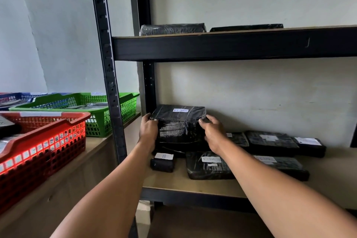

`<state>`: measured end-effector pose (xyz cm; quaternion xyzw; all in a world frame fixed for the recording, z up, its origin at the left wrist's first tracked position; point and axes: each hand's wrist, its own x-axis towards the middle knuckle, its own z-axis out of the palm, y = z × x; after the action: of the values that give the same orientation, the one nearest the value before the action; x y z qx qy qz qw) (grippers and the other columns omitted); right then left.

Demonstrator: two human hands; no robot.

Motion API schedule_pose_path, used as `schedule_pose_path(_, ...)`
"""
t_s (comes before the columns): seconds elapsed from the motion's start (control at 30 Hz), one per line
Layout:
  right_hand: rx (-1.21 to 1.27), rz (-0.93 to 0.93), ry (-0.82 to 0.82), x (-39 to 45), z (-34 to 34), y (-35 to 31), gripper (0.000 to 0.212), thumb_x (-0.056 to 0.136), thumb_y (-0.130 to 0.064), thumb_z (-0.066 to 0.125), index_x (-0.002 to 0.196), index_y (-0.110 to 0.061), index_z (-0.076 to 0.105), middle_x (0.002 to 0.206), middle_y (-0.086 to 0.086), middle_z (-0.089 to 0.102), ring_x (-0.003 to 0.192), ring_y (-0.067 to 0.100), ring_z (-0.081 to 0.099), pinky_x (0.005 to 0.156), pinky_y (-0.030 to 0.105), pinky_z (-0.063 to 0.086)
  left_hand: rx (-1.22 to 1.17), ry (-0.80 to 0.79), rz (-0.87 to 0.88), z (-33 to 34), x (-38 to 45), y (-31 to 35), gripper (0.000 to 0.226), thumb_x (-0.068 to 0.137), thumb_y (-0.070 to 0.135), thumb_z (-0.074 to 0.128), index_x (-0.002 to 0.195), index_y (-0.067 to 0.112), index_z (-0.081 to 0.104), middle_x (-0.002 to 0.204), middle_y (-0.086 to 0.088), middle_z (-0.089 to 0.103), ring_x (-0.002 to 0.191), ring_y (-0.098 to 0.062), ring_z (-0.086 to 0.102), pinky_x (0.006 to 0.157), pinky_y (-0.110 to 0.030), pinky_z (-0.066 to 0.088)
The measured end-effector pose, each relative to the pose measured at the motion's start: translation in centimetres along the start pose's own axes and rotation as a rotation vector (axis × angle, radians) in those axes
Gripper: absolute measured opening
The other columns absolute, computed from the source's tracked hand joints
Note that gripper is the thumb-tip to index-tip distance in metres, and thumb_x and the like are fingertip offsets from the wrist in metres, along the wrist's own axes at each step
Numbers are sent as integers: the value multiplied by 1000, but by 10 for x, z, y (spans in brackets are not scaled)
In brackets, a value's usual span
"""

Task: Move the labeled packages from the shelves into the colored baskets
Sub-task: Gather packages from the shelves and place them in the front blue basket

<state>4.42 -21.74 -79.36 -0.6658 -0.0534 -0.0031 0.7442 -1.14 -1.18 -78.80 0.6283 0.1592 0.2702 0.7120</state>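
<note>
Black metal rack (231, 48) fills the right side, two shelves visible. Red basket (44, 141) on a counter at left, green basket (100, 114) behind it, blue basket (17, 96) at far left edge; all hold dark items. Big black package (179, 125) with white label sits at the left of the lower shelf, on top of other parcels. Left hand (148, 129) clasps its left side, right hand (212, 133) its right side, fingers curled round the edges. More labelled packages lie beside and in front on the shelf. Small parcel (163, 162) marked B sits in front. Two wrapped packs on the upper shelf.
</note>
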Motion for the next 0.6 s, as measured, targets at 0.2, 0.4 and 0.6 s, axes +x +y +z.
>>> schedule_pose_path(0.2,-288,4,-7,-7,1,10,61,85,-33,67,141,-21,48,138,-1,56,127,25,53,108,41,43,124,-2,11,-8,2,-18,40,81,34,65,120,26,60,107,-3,73,99,-25,70,94,-48,56)
schedule_pose_path(0.4,-646,-465,153,-58,7,1,19,79,-18,64,96,-23,55,89,-3,63,80,21,62,67,31,49,555,99,24,-31,-40,-17,33,71,19,49,104,12,50,93,-7,61,85,-28,61,71,-37,49)
schedule_pose_path(0.6,-1331,-194,-448,-83,34,17,82,71,-64,73,141,-30,47,139,11,44,124,35,52,100,38,48,1070,-416,-103,-37,-66,-18,49,61,12,61,109,7,61,111,-10,58,94,-24,59,71,-40,50)
